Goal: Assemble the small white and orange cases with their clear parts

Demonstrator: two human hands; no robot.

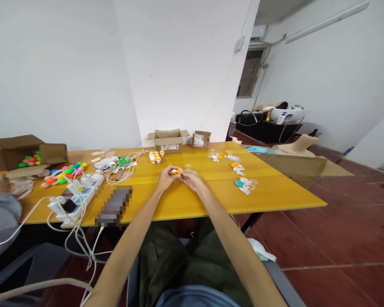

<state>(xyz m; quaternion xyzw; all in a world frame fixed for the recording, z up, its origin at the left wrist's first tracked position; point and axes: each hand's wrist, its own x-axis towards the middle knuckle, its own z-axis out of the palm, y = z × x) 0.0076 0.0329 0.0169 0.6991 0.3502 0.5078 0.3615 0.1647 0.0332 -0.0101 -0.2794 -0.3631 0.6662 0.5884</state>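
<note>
Both my hands meet over the middle of the yellow table [211,196]. My left hand [165,178] and my right hand [190,179] are closed in a pinch on one small orange and white part [176,172] held between the fingertips. A small clear cap [188,166] lies just beyond my right hand. Several more orange and white parts [156,157] stand in a cluster farther back.
Loose white, orange and teal parts [243,184] lie to the right. Two small cardboard boxes [169,140] stand at the back. On the left sit a power strip with chargers and cables [78,197], coloured balls [65,172] and an open box [16,155]. Another person's sleeve [1,213] shows at far left.
</note>
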